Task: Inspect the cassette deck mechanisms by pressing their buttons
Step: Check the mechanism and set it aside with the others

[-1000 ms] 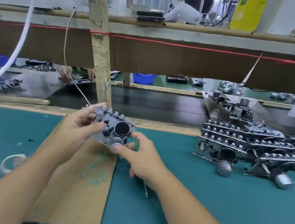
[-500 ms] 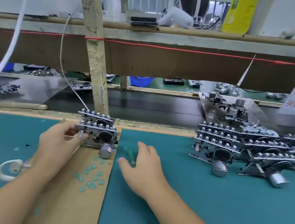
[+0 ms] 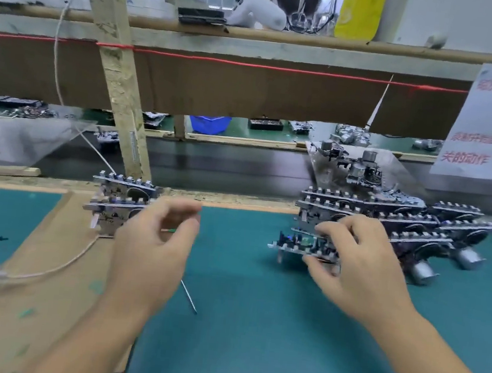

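Item: cassette deck mechanism [image 3: 299, 244], clamped between our right hand [image 3: 361, 270] fingers above and thumb below, at the near edge of the pile of mechanisms [image 3: 403, 222]. Our left hand [image 3: 151, 249]: fingers loosely curled, holding nothing; two stacked mechanisms [image 3: 120, 202] on cardboard [image 3: 56, 256] just beyond its fingertips.

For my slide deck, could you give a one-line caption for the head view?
Right hand grips a cassette mechanism from the pile; left hand hovers empty beside the inspected stack.
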### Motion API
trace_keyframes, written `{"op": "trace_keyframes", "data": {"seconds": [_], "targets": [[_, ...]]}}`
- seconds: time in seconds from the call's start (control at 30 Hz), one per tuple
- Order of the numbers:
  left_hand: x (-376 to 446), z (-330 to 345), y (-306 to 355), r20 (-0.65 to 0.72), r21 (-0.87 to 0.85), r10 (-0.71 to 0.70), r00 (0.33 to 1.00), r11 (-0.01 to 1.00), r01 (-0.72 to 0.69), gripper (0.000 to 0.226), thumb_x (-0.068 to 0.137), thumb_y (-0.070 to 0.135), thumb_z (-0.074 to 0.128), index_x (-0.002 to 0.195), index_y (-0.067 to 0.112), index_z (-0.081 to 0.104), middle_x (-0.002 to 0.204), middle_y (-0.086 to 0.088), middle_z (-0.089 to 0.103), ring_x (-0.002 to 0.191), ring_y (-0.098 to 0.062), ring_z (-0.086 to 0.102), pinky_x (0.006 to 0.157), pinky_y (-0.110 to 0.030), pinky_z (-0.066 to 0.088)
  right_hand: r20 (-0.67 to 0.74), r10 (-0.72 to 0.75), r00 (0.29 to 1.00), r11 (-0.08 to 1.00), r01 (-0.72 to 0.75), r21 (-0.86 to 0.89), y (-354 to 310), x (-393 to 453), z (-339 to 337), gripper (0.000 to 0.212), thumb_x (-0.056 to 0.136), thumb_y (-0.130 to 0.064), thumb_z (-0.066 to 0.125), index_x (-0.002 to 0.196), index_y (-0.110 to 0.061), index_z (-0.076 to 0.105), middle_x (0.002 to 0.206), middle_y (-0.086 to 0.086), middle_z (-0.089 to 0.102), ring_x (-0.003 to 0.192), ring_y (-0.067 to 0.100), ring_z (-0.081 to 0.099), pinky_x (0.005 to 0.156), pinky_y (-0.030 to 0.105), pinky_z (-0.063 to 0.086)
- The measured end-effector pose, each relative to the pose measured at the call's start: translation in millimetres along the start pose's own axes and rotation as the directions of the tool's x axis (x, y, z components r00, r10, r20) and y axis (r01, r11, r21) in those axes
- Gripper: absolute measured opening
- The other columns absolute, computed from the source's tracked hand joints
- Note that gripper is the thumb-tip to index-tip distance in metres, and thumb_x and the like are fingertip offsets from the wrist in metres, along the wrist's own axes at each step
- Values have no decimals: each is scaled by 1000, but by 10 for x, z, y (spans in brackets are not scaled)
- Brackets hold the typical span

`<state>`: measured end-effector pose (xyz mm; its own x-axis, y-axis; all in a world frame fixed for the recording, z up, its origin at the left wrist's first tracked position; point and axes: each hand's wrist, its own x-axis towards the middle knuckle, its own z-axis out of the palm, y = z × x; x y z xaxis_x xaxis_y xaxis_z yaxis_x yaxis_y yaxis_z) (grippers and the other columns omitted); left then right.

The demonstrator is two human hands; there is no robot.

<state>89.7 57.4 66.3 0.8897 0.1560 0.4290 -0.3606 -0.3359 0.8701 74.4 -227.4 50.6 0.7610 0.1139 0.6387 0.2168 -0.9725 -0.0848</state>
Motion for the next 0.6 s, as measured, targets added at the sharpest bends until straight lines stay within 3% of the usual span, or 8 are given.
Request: {"op": "trace_keyframes", "data": {"seconds": [0.03, 0.1, 0.17, 0.2, 0.3, 0.4, 0.47, 0.6], "targets": [[36, 276, 73, 95, -91, -137, 986, 985, 146, 26, 74, 37, 66, 99, 36, 73, 91, 11, 75, 87, -15, 72, 83, -47, 61, 15, -4, 1000, 998, 3, 56, -48, -35, -12, 50, 74, -45, 78, 111, -11, 70, 102, 7, 57, 97, 28, 54, 88, 38, 47], [128, 707, 110, 305, -16, -311, 900, 943, 332, 23, 80, 40, 70, 100, 29, 71, 96, 5, 74, 97, -21, 71, 95, -50, 56, 211, 86, 974, 990, -107, 88, -156, -93, -28, 79, 68, -74, 64, 129, -23, 63, 120, 3, 55, 111, 26, 52, 100, 41, 43], [159, 999, -8, 434, 154, -316, 844, 949, 276, 29, 92, 43, 67, 118, 30, 68, 115, 7, 69, 112, -16, 64, 104, -37, 49, 475, 196, 858, 976, -218, -8, -224, -154, -24, 108, 56, -94, 46, 148, -39, 34, 136, -4, 47, 127, 23, 46, 109, 43, 37], [165, 1102, -70, 467, 212, -313, 827, 948, 239, 35, 96, 44, 63, 128, 31, 65, 121, 9, 67, 114, -12, 62, 101, -30, 47, 533, 218, 818, 972, -233, -40, -234, -190, -7, 115, 52, -97, 42, 151, -43, 21, 138, -8, 44, 130, 22, 43, 110, 42, 36], [167, 1224, -230, 534, 52, -244, 810, 965, 257, 37, 99, 39, 64, 135, 39, 63, 111, 18, 70, 104, -5, 65, 86, -19, 46, 498, 182, 848, 982, -184, -45, -227, -234, 60, 115, 56, -90, 43, 154, -41, 6, 139, -15, 38, 134, 17, 34, 110, 39, 34], [184, 1197, -372, 505, -210, -147, 851, 935, 287, 20, 97, 26, 70, 111, 39, 76, 83, 17, 75, 76, 2, 66, 70, -13, 48, 435, 86, 896, 993, -115, 40, -213, -228, 78, 108, 65, -72, 53, 157, -34, 11, 146, -16, 34, 140, 15, 26, 119, 39, 23], [178, 1163, -408, 458, -277, -157, 875, 910, 308, 12, 85, 37, 77, 97, 37, 80, 77, 10, 74, 69, -4, 64, 64, -18, 48, 384, 42, 922, 988, -95, 121, -198, -241, 93, 103, 67, -61, 57, 157, -29, 18, 150, -14, 32, 143, 16, 24, 122, 43, 18], [136, 1234, -409, 375, -288, -118, 919, 928, 237, 26, 71, 56, 78, 81, 32, 78, 68, -3, 65, 61, -11, 54, 58, -26, 47, 404, 45, 914, 985, -107, 132, -270, -205, 179, 122, 58, -84, 56, 159, -31, 10, 146, -12, 36, 139, 14, 30, 122, 43, 20]]}}
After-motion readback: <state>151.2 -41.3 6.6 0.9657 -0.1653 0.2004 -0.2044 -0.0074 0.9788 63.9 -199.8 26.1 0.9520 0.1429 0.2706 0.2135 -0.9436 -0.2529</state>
